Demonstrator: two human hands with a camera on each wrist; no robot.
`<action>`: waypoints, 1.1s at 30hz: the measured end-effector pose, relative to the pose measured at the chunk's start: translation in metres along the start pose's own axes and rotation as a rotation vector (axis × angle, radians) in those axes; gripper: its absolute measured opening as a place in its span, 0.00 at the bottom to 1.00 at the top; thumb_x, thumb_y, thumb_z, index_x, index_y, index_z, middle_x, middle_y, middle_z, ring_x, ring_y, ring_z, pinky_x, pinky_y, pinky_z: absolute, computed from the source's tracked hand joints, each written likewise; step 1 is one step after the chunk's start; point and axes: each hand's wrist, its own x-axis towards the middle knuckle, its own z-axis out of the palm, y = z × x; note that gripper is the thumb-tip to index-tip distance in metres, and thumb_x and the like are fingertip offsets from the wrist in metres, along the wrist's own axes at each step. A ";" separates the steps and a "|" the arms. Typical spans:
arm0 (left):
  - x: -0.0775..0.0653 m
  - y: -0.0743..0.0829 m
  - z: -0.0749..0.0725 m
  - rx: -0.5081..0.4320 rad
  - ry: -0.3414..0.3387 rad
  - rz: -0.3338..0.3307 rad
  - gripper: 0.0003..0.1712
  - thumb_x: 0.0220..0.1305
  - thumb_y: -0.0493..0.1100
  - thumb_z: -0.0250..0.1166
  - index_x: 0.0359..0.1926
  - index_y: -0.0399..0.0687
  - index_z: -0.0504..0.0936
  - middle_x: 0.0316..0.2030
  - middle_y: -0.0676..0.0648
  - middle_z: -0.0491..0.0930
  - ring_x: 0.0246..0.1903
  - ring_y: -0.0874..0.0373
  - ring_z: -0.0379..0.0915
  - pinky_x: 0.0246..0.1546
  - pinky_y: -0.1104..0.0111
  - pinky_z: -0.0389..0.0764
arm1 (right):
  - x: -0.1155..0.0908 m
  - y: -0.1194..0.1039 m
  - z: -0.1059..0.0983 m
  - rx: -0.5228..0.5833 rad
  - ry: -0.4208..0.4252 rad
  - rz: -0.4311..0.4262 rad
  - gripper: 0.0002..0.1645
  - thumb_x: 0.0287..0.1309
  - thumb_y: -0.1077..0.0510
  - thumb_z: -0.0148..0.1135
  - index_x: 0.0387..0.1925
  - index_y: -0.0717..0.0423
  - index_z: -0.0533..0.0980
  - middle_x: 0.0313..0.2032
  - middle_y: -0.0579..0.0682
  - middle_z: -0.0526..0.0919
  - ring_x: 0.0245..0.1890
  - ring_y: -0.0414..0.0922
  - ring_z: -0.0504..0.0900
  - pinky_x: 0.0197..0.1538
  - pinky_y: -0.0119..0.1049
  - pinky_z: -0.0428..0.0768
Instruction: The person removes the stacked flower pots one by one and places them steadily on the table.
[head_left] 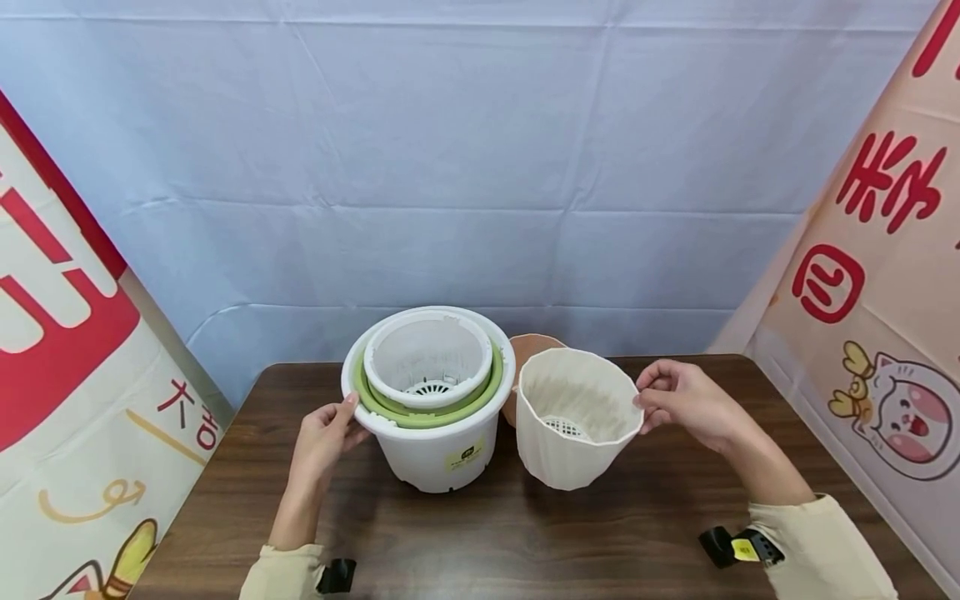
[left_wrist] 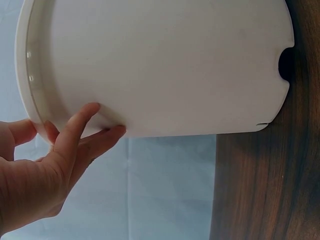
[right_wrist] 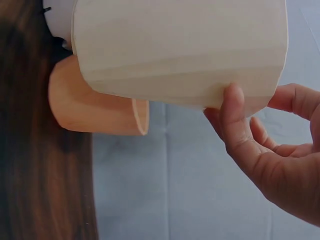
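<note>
A large white flower pot stands on the table, with a green pot nested in it and a smaller white pot innermost. My left hand pinches the large pot's rim at its left side, thumb on top and fingers beneath against the wall. To the right, my right hand pinches the rim of a cream, facet-sided flower pot between thumb and fingers. That pot leans slightly and its base seems raised off the table. Behind it, partly hidden, is an orange-brown pot.
The dark wooden table ends at a pale blue cloth backdrop behind the pots. Printed cloth panels hang at the left and right sides.
</note>
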 end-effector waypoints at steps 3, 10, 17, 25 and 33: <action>0.000 0.000 0.000 0.002 -0.002 0.003 0.26 0.69 0.48 0.50 0.46 0.21 0.69 0.40 0.39 0.73 0.30 0.67 0.76 0.36 0.74 0.81 | 0.001 0.009 0.005 0.010 -0.013 0.011 0.13 0.52 0.72 0.53 0.37 0.77 0.61 0.26 0.57 0.73 0.22 0.46 0.78 0.28 0.40 0.84; 0.002 -0.001 0.000 0.004 -0.006 0.002 0.27 0.69 0.48 0.51 0.48 0.22 0.69 0.40 0.39 0.73 0.31 0.66 0.76 0.37 0.73 0.81 | 0.004 0.029 0.016 0.034 -0.045 0.029 0.14 0.51 0.73 0.54 0.38 0.77 0.61 0.25 0.56 0.73 0.22 0.45 0.78 0.28 0.41 0.84; 0.003 -0.003 -0.001 0.000 -0.015 -0.003 0.26 0.69 0.48 0.50 0.47 0.22 0.69 0.40 0.39 0.73 0.30 0.66 0.77 0.38 0.73 0.81 | 0.007 0.043 0.026 0.055 -0.059 0.030 0.14 0.51 0.73 0.54 0.37 0.77 0.61 0.24 0.56 0.73 0.20 0.45 0.78 0.28 0.42 0.84; 0.004 -0.006 0.000 -0.006 -0.015 0.003 0.27 0.69 0.49 0.51 0.47 0.22 0.69 0.40 0.39 0.73 0.31 0.66 0.77 0.37 0.74 0.81 | 0.010 0.056 0.033 0.038 -0.055 0.058 0.14 0.50 0.74 0.53 0.37 0.77 0.61 0.24 0.56 0.72 0.20 0.47 0.78 0.27 0.41 0.84; 0.006 -0.008 -0.001 -0.010 -0.017 0.012 0.27 0.68 0.49 0.51 0.46 0.22 0.69 0.39 0.39 0.72 0.31 0.66 0.77 0.37 0.73 0.81 | 0.014 0.067 0.038 0.060 -0.061 0.076 0.14 0.50 0.74 0.54 0.36 0.76 0.61 0.23 0.54 0.71 0.19 0.46 0.77 0.26 0.41 0.84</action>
